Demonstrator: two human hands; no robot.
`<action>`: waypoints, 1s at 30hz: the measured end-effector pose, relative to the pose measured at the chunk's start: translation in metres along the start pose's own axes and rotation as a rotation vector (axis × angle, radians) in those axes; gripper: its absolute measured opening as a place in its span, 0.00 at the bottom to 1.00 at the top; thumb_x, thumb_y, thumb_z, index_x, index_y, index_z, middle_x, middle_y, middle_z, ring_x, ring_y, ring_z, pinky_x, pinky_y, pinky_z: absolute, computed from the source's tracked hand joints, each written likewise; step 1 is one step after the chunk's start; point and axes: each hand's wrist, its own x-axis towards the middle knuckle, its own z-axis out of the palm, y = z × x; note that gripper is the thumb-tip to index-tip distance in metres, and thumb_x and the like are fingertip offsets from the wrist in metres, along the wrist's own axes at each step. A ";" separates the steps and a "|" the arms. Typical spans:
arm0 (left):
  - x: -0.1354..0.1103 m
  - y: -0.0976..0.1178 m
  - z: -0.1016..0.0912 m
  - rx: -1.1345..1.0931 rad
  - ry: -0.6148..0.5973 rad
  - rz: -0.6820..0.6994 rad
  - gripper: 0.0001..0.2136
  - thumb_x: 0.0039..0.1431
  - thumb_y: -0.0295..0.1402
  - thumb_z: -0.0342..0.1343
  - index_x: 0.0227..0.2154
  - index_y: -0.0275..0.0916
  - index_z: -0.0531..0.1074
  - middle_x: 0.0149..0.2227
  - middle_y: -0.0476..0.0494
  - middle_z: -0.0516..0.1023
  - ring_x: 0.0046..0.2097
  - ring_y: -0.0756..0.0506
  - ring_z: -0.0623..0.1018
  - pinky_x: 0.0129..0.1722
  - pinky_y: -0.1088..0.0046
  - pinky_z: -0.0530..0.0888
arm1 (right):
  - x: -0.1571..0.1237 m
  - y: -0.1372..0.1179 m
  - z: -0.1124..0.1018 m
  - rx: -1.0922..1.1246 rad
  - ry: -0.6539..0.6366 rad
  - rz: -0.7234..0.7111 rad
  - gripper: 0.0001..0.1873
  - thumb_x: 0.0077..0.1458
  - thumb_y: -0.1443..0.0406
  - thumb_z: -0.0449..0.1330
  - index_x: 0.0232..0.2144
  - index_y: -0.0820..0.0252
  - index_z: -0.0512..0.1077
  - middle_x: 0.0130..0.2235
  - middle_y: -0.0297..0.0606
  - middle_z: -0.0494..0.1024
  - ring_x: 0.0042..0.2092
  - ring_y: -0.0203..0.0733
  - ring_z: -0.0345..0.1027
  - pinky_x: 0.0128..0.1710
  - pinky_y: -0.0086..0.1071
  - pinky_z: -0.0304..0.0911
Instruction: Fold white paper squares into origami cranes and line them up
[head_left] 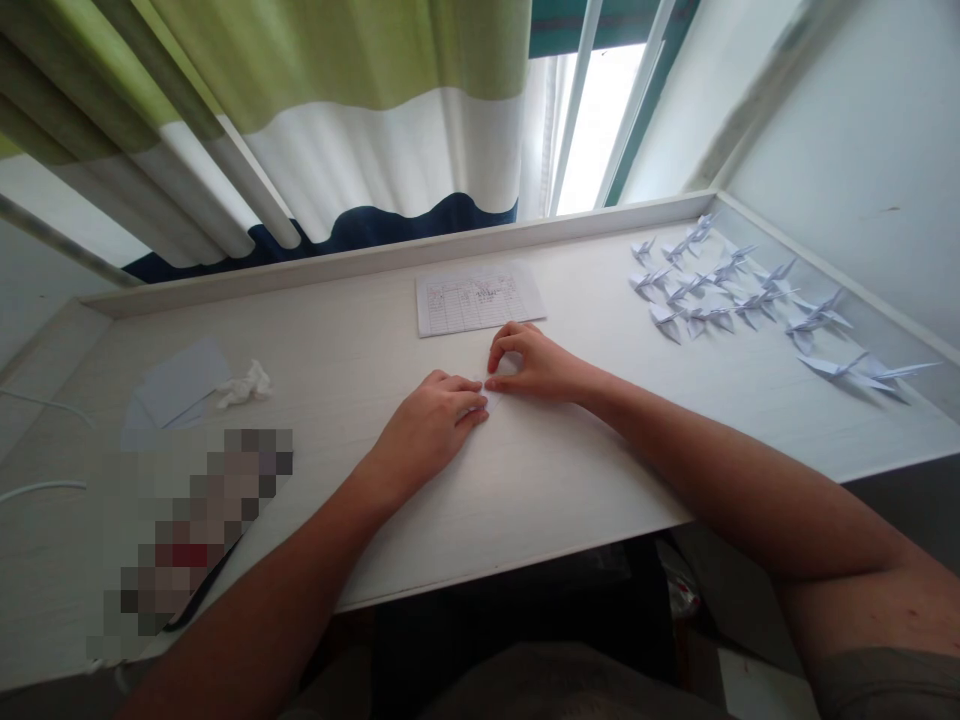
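A small folded piece of white paper (493,399) lies on the white desk, mostly hidden under my fingers. My left hand (433,422) comes in from the lower left, its fingers pressed together on the paper. From the right, my right hand (534,366) curls with thumb and index fingertip close to the same piece, gripping its edge. The tips of both hands nearly meet there. Just beyond them lies a flat sheet with a printed table and handwriting (480,302).
Several folded white paper cranes (705,285) stand at the right back of the desk (337,330). At left are loose paper sheets (184,380), a crumpled tissue (246,386), a blurred-out item (202,530) and white cables (45,487). Curtains (375,120) hang behind.
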 end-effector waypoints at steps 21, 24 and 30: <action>0.007 -0.014 -0.012 -0.048 -0.061 0.001 0.06 0.67 0.36 0.63 0.40 0.46 0.86 0.46 0.44 0.81 0.48 0.41 0.79 0.50 0.60 0.75 | 0.004 0.000 0.009 -0.060 0.051 0.046 0.09 0.50 0.61 0.75 0.32 0.55 0.80 0.47 0.43 0.77 0.58 0.58 0.68 0.59 0.50 0.65; 0.010 -0.023 -0.015 -0.155 -0.037 -0.029 0.08 0.69 0.36 0.60 0.39 0.46 0.85 0.44 0.45 0.83 0.46 0.42 0.79 0.51 0.60 0.74 | 0.004 0.000 0.009 -0.085 0.056 0.032 0.10 0.50 0.60 0.75 0.33 0.56 0.80 0.48 0.44 0.77 0.57 0.58 0.68 0.59 0.50 0.65; 0.016 -0.015 -0.010 -0.146 0.005 -0.136 0.09 0.60 0.41 0.68 0.32 0.42 0.81 0.39 0.46 0.81 0.42 0.41 0.77 0.47 0.59 0.72 | 0.003 -0.001 0.011 -0.090 0.071 0.029 0.10 0.50 0.61 0.75 0.32 0.56 0.80 0.47 0.44 0.76 0.56 0.58 0.68 0.59 0.50 0.65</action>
